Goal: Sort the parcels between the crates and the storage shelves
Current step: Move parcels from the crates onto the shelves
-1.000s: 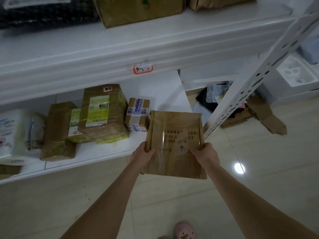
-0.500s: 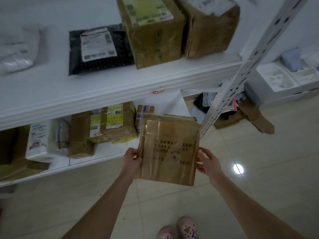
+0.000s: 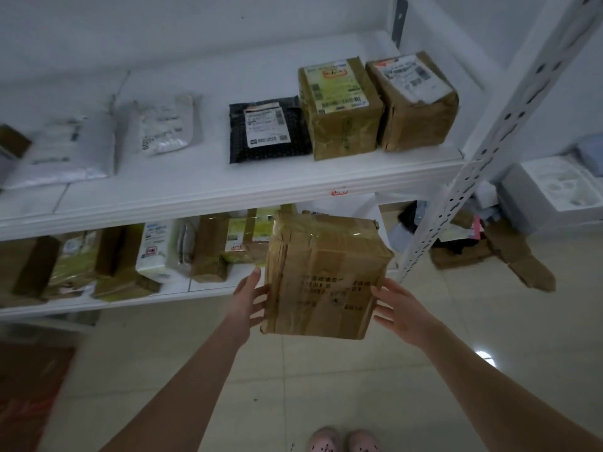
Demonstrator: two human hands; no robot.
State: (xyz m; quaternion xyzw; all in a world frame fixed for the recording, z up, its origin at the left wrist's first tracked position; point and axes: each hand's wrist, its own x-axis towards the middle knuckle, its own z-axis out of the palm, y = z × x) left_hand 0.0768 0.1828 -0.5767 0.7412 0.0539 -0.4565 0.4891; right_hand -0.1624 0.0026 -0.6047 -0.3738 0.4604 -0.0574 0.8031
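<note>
Lifted since a second ago, the parcel (image 3: 323,282) now sits between the left hand (image 3: 249,301) and right hand (image 3: 401,311), fingers spread flat against its sides, apparently not curled round it, so it could slip to the floor (image 3: 326,386) below.

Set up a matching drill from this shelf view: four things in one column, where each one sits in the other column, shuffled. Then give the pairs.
Things
1. taped brown parcel
2. black mailer
3. pink slippers
4. loose cardboard

Places
A. on the floor at the bottom edge of the view
B. lying flat on the upper shelf
C. up between the left hand and the right hand
D. on the floor, to the right of the shelf upright

Pairs: 1-C, 2-B, 3-A, 4-D
</note>
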